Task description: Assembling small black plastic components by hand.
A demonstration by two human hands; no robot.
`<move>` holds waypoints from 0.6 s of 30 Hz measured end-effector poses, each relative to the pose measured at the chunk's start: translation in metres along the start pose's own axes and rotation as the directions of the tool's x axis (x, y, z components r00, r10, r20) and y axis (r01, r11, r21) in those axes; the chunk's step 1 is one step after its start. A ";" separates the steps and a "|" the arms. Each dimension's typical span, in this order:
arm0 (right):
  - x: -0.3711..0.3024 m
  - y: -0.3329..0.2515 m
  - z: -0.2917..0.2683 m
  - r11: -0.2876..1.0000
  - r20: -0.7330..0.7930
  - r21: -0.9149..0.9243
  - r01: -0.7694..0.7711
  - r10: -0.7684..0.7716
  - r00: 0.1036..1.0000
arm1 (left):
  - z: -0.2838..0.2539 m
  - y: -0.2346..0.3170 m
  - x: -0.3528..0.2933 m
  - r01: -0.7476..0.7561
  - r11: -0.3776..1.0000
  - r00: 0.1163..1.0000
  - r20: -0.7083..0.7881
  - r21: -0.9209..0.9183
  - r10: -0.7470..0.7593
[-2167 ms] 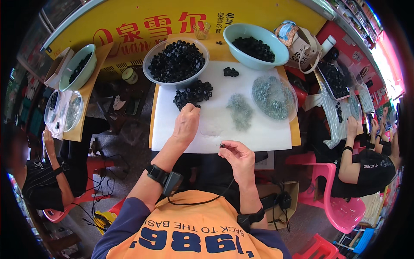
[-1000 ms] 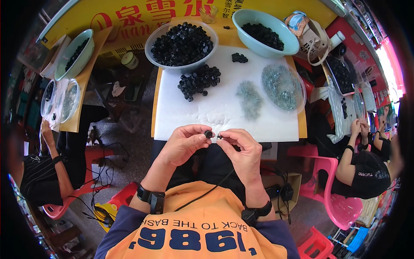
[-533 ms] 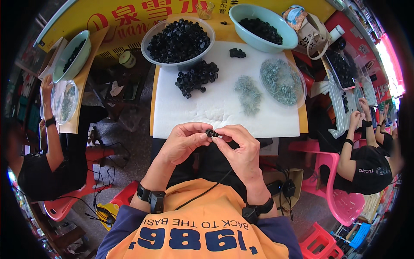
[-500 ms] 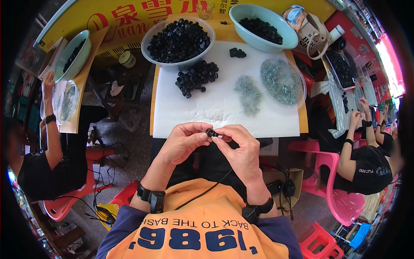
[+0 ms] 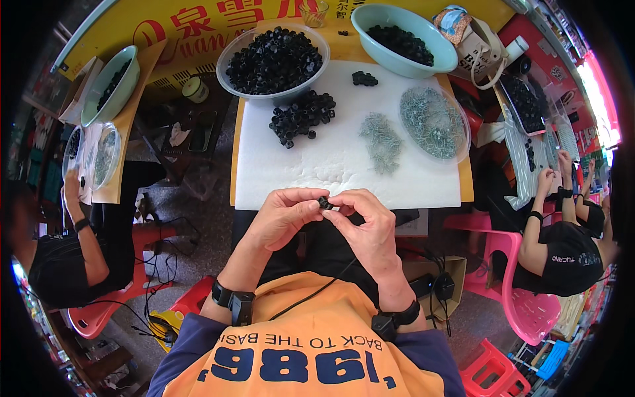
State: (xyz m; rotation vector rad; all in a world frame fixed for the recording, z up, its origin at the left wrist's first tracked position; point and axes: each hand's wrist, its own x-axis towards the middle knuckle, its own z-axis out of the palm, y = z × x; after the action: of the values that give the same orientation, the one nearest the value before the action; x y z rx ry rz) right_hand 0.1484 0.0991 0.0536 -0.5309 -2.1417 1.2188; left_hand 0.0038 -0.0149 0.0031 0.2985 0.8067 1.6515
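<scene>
My left hand point(image 5: 283, 217) and my right hand point(image 5: 361, 223) meet just below the near edge of the white table sheet point(image 5: 331, 165). Between the fingertips of both sits one small black part point(image 5: 324, 202). The left thumb and forefinger pinch it from the left; the right fingers press on it from the right. On the sheet beyond lie a loose pile of black parts point(image 5: 301, 117) and a small heap of thin metal pieces point(image 5: 381, 140).
A clear bowl of black parts point(image 5: 274, 61), a pale green bowl point(image 5: 403, 40) and a clear dish of metal pieces point(image 5: 434, 122) stand at the far side. One person sits at a side table on the left point(image 5: 63, 258), others on pink chairs at the right point(image 5: 562, 251).
My left hand came back from the pile of black parts and joined the right hand in front of me. Since then both hands have stayed together, only shifting their fingers on the small part.
</scene>
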 end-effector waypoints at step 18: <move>0.002 0.010 -0.011 0.956 0.335 0.217 -0.198 0.117 0.935 | 0.001 0.001 -0.001 0.123 0.992 0.986 0.118 -0.020 -0.120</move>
State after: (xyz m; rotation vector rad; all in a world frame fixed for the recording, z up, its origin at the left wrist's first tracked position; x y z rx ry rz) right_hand 0.1553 0.1121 0.0494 -0.4257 -2.1910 1.7387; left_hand 0.0033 -0.0157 0.0046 0.3171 0.7007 1.5155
